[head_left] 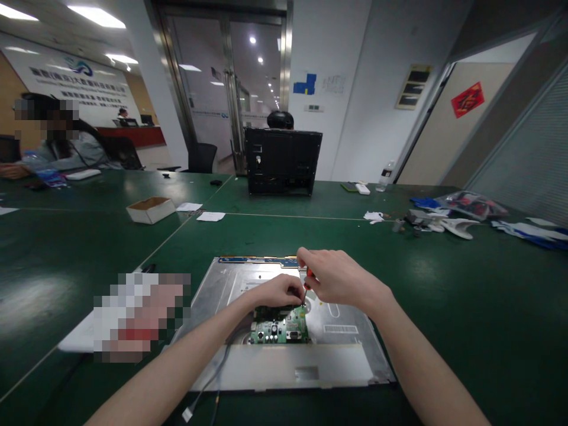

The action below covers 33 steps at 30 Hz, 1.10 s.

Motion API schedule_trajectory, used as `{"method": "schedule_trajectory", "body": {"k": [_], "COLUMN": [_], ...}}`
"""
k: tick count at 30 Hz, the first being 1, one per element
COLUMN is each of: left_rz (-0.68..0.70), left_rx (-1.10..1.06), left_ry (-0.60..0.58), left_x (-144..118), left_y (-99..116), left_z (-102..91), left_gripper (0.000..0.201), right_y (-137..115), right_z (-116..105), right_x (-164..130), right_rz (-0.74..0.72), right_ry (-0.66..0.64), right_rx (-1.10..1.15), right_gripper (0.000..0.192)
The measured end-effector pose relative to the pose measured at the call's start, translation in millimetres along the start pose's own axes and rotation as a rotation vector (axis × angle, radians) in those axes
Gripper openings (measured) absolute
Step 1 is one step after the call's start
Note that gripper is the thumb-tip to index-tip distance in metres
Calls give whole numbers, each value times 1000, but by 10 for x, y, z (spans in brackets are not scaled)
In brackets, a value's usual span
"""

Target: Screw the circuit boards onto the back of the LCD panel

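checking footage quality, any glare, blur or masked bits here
Head view: ceiling lights look blown out, and soft glare patches mark the green table left and right; head view: pixel blocks cover much of the white item left of the metal panel, and fine detail on the circuit board is unclear.

Just beside the left hand, the right hand grips a red-handled screwdriver over a green circuit board.
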State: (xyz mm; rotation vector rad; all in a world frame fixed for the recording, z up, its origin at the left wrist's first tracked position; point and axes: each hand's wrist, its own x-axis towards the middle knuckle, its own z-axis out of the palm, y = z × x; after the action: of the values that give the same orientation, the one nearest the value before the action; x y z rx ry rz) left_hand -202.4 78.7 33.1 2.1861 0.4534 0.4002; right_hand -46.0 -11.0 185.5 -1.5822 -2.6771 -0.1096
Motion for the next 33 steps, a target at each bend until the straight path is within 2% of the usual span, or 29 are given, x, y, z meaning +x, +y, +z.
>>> {"method": "schedule_trajectory", "body": {"k": [5,12,18,23,26,33], "left_rz": [-16,-1,0,-10,-11,7], "left_rx": [-1,-2,-3,-12,-22,-11], "left_ry": [-16,9,-4,-9,-23,6], "left_x": [-6,-1,-1,-6,-7,2], "left_y": [40,6,-17,14,32,-4], "left_z": [-16,7,12,-1,-7,8], "left_gripper": [10,8,11,12,11,8], "right_y": [13,-23,-20,2,19,-6], "right_z": [32,-12,0,57,73,32], "right_x": [34,-35,-27,25,35,-21], "right_rz": [97,-41,-62,37,70,-62], "right_ry": [3,-2,13,36,44,73], "right_rx": [-87,10,21,-56,-82,12], "right_gripper": [17,19,22,15,17,17]}}
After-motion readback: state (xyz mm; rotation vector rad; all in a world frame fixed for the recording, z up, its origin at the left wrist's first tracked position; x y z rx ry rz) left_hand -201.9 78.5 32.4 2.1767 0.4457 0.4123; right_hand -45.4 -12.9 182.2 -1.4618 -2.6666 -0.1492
